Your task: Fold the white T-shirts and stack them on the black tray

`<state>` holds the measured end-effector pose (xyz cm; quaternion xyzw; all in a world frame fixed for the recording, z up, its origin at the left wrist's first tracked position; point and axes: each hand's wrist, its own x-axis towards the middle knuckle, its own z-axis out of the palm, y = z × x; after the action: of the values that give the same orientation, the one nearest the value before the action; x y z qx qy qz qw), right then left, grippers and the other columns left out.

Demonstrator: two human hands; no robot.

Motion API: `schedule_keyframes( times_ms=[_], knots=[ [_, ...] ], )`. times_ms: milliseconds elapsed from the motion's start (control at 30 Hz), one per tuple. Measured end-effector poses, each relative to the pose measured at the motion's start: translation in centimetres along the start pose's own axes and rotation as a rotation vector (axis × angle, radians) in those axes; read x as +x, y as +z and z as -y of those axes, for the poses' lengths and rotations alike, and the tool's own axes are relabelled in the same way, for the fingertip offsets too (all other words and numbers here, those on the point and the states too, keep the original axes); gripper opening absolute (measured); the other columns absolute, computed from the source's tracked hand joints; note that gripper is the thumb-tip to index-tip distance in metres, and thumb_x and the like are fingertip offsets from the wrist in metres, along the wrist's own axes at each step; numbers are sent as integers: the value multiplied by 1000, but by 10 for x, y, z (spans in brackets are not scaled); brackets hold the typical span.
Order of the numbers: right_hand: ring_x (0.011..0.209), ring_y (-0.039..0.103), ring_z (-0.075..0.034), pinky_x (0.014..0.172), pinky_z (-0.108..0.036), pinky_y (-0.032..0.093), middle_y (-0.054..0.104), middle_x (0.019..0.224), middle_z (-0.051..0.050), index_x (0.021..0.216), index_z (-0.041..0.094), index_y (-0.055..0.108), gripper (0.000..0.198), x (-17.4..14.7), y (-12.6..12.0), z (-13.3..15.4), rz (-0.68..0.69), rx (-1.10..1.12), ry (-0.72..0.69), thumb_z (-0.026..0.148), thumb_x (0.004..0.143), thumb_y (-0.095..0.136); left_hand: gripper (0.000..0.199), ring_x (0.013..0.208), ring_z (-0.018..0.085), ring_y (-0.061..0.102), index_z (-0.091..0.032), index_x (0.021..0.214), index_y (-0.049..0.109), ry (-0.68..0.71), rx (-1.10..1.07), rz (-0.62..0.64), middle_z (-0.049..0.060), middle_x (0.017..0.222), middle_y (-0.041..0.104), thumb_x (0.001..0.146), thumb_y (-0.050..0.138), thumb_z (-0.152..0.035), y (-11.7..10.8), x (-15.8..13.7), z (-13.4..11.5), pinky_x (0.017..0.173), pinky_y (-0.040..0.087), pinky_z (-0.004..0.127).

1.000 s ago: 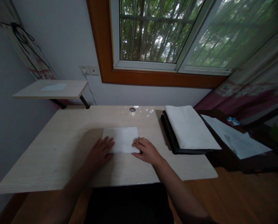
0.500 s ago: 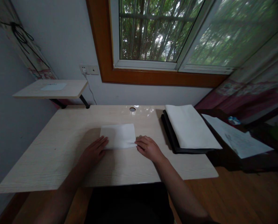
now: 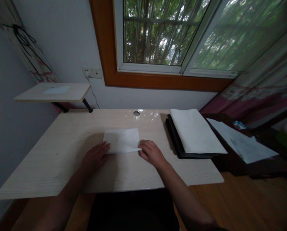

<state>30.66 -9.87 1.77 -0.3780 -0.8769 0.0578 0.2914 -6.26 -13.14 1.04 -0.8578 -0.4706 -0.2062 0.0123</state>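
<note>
A folded-looking white sheet of paper [image 3: 121, 141] lies on the pale wood-grain desk, in front of me. My left hand [image 3: 96, 157] rests at its lower left corner, fingers stretched out and lying on the paper's edge. At the lower right corner, my right hand [image 3: 151, 152] has its fingers bent together on the paper, with thumb and fingertips pinching the corner. A small crease and slightly raised edge show beside those fingertips. The underside of the paper is hidden.
A stack of white paper [image 3: 198, 131] sits on a black folder-like object [image 3: 174, 141] at the desk's right. Behind left stands a small raised shelf [image 3: 76, 91] holding a paper. The desk [image 3: 138, 179] has a round cable hole near the wall. Another paper [image 3: 242, 141] lies further right.
My left hand has slid slightly left along the paper's edge. The right hand stays at the lower right corner, where the crease looks a little more marked.
</note>
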Motion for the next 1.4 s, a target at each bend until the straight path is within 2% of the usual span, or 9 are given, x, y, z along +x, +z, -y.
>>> schedule_keyframes(
  times_ms=[200, 433, 533, 667, 800, 900, 1000, 1200, 1400],
  knots=[
    [117, 64, -26, 101, -47, 53, 71, 114, -10, 111, 26, 65, 16, 9, -8, 8, -188, 255, 114, 29, 100, 54, 35, 128, 25, 64, -26, 128, 66, -85, -83, -109, 8, 133, 70, 95, 55, -26, -4, 2, -4, 113, 52, 47],
    [80, 66, -19, 69, -31, 55, 68, 95, -6, 111, 23, 60, 23, 31, -26, 26, -454, 478, 464, 43, 101, 54, 49, 91, 17, 71, -24, 138, 53, -338, -524, -308, 5, 111, 70, 92, 63, -36, -38, 29, -26, 83, 62, 34],
    [76, 64, -17, 68, -28, 54, 67, 96, -4, 116, 24, 57, 25, 43, -26, 23, -495, 525, 551, 43, 101, 52, 52, 76, 12, 66, -23, 139, 51, -423, -725, -252, 4, 107, 67, 91, 63, -38, -43, 45, -29, 68, 59, 27],
    [78, 64, -19, 74, -33, 55, 67, 94, -5, 119, 22, 56, 27, 52, -7, 4, -407, 456, 619, 40, 100, 49, 49, 71, 11, 66, -21, 133, 55, -539, -848, -127, 6, 112, 67, 89, 62, -40, -22, 60, -18, 65, 58, 29],
    [88, 66, -24, 86, -41, 56, 67, 104, -12, 124, 17, 59, 32, 53, 10, -11, -330, 258, 639, 30, 97, 49, 36, 93, 20, 70, -19, 120, 64, -561, -650, -186, 10, 116, 66, 89, 58, -34, -1, 68, -6, 82, 62, 40],
    [110, 62, -29, 102, -47, 52, 65, 118, -17, 123, 15, 65, 33, 56, 10, -4, -275, 62, 529, 21, 95, 49, 35, 117, 25, 64, -21, 123, 66, -402, -370, -207, 11, 125, 65, 92, 52, -27, 2, 74, -13, 105, 54, 48],
    [125, 57, -28, 113, -45, 45, 65, 130, -16, 132, 16, 65, 38, 63, 13, 15, -172, -25, 378, 17, 97, 49, 41, 138, 25, 53, -21, 136, 61, -200, -151, -96, 10, 142, 61, 99, 44, -25, 4, 80, -33, 121, 41, 47],
    [150, 39, -27, 124, -50, 32, 49, 158, -13, 152, 17, 50, 49, 59, 41, 40, 85, -91, 198, 30, 105, 49, 51, 151, 29, 38, -18, 153, 45, -128, 127, 144, 12, 162, 44, 105, 35, -31, 27, 77, -58, 124, 30, 58],
    [155, 32, -27, 126, -53, 28, 35, 166, -12, 157, 19, 43, 56, 34, 37, 28, 169, -146, 222, 38, 105, 51, 55, 155, 28, 31, -20, 159, 37, -176, 126, 175, 10, 167, 35, 107, 31, -37, 31, 57, -37, 124, 29, 55]
  ],
)
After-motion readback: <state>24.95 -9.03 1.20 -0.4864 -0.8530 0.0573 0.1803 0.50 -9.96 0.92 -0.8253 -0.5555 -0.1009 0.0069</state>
